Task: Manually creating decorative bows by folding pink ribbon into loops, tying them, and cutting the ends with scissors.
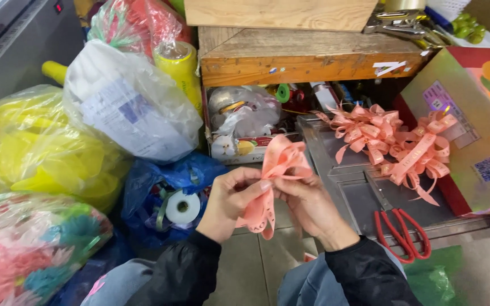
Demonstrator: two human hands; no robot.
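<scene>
A salmon-pink ribbon bow [279,164] with printed loops is pinched between both hands in the middle of the view. My left hand [228,201] grips its lower loops and a hanging tail from the left. My right hand [307,204] holds the bow's centre from the right, fingers closed on the folds. Both wrists wear black sleeves.
Several finished pink bows [392,139] lie on a grey metal tray [341,187], with red-handled scissors [401,229] at its front. A colourful box [472,130] stands right. Plastic bags, yellow [35,147], white [126,102] and blue [165,192], crowd the left. A wooden shelf [307,56] is behind.
</scene>
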